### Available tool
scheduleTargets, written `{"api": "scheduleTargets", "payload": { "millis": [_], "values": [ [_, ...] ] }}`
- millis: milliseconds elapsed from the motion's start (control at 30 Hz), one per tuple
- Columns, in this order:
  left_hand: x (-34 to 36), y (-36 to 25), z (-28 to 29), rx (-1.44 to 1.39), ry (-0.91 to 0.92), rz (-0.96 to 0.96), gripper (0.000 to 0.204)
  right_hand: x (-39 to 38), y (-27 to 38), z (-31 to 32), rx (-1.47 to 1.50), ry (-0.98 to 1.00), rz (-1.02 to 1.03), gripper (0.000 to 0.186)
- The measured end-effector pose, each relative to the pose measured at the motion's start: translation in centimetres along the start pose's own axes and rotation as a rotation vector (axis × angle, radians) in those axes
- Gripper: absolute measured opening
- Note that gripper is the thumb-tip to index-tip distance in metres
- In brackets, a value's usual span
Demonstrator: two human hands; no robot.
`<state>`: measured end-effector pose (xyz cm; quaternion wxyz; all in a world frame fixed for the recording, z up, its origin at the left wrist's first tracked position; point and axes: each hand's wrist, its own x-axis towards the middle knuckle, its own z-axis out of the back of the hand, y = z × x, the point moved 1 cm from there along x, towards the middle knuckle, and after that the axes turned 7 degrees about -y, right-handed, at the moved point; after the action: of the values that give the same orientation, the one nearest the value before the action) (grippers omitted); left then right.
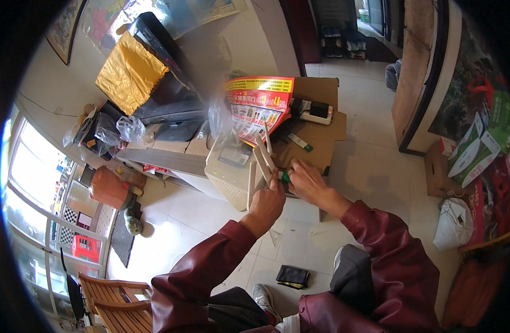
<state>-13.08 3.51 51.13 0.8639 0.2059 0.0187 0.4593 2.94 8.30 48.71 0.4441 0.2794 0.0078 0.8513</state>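
Both hands meet at the near edge of a cardboard-topped table. My left hand is closed, its fingertips pinching a small green-and-white thing, whose exact kind I cannot make out. From the other side, my right hand closes its fingers on the same thing, partly hiding it. Just left of my hands stands a cream-white router with several upright antennas. Beyond my right hand, a flat white strip with a green end lies on the cardboard.
A red-and-yellow printed flyer and a white device with a black top lie farther back. At left are a monitor with a gold cloth and a wooden chair. A dark wallet-like item lies on the floor.
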Motion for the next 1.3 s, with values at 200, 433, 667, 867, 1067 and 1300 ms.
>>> {"api": "scheduleTargets", "payload": {
  "millis": [200, 433, 667, 867, 1067, 1300],
  "values": [
    [-0.2, -0.1, -0.1, 0.018, -0.052, 0.001, 0.029, 0.1, 0.2, -0.1, -0.011, -0.034, 0.029, 0.028],
    [0.0, -0.1, 0.1, -0.013, -0.011, 0.001, 0.032, 0.1, 0.2, 0.2, 0.026, -0.049, 0.031, 0.029],
    [-0.3, 0.4, 0.2, -0.049, -0.036, 0.005, 0.025, 0.4, 0.4, 0.4, 0.056, -0.029, 0.010, 0.032],
    [-0.2, 0.5, 1.1, -0.027, -0.041, -0.013, 0.028, 0.2, 0.1, 0.4, 0.046, -0.029, 0.027, 0.034],
    [-0.3, 0.6, 1.3, 0.001, -0.057, -0.044, 0.029, 0.2, 0.1, 0.5, 0.057, -0.056, 0.034, 0.036],
    [-0.2, 0.6, 1.4, 0.014, -0.040, -0.053, 0.031, 0.3, 0.1, 0.5, 0.027, -0.033, 0.038, 0.037]
  ]
}}
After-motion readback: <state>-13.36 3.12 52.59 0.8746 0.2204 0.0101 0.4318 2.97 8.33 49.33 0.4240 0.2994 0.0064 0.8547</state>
